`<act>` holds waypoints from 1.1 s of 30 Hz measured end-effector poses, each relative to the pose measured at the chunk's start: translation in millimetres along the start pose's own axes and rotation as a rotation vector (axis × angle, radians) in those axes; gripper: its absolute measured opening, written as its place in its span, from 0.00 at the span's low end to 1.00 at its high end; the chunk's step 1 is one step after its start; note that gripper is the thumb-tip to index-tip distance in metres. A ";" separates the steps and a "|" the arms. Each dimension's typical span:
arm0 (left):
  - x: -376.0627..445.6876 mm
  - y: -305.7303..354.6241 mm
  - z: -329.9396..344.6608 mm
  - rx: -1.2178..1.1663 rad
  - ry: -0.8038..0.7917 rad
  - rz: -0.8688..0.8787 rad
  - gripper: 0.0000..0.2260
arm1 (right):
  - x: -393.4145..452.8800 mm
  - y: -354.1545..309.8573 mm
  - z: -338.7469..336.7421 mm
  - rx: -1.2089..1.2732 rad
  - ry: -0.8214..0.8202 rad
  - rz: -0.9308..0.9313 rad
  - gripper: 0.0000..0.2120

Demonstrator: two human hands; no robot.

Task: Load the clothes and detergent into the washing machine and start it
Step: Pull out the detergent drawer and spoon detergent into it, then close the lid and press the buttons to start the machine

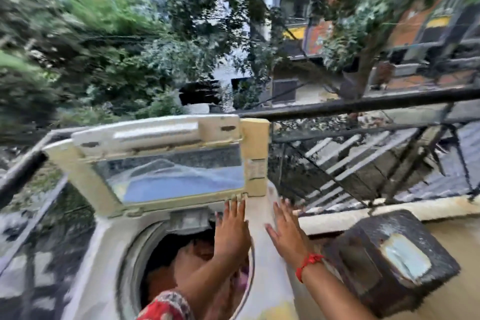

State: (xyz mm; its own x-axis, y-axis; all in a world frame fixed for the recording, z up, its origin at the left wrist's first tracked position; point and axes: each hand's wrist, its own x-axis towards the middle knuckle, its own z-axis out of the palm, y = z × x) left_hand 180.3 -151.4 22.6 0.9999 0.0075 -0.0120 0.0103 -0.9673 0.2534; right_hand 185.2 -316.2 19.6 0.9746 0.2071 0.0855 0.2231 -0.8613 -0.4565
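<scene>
Outdoor balcony, blurred trees and buildings beyond black railing (363, 104). White top-load washing machine (109, 254) in front of me, lid (166, 161) raised upright, glass panel facing me. Clothes (187, 262), orange and reddish, sit inside drum. My left hand (231, 231) open, fingers flat, reaching toward lid's lower edge. My right hand (288, 231) open, palm resting on machine's right rim, red thread at wrist. Dark rusty box (394, 260) just right of machine.

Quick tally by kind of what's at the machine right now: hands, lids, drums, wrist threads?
Hands: 2 (left hand, right hand)
Lids: 1 (lid, raised)
Drums: 1 (drum, clothes inside)
Wrist threads: 1 (red thread, right wrist)
Total: 5
</scene>
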 end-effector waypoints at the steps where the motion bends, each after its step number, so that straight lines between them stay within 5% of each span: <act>1: -7.9 -18.7 -3.3 0.015 0.004 -0.022 0.28 | 1.2 -19.4 4.6 0.005 -0.027 -0.029 0.39; 7: -53.0 -110.0 -15.2 0.031 0.045 -0.141 0.29 | 6.6 -110.7 47.2 -0.071 -0.193 -0.192 0.40; 11: -69.6 -151.4 -10.6 0.068 -0.096 -0.160 0.30 | 6.7 -148.8 81.0 -0.175 -0.310 -0.248 0.34; 14: -77.3 -172.1 -6.7 0.055 -0.158 -0.127 0.30 | 5.6 -169.9 101.1 -0.291 -0.382 -0.276 0.38; 21: -69.2 -205.3 9.5 0.044 -0.304 -0.064 0.32 | 19.8 -185.7 142.6 -0.320 -0.589 -0.143 0.37; 27: -46.5 -225.9 18.6 0.045 -0.400 0.006 0.33 | 34.6 -191.7 162.7 -0.365 -0.641 -0.041 0.37; 33: -42.3 -230.9 34.6 0.010 -0.319 0.003 0.36 | 35.3 -188.5 171.3 -0.346 -0.563 -0.031 0.38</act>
State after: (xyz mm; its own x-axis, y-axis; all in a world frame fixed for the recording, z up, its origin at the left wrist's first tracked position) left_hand 135.3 62.9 -68.8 0.9464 -0.0742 -0.3143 0.0053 -0.9696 0.2447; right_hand 173.9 -67.1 -43.0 0.8283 0.3648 -0.4252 0.3366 -0.9307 -0.1429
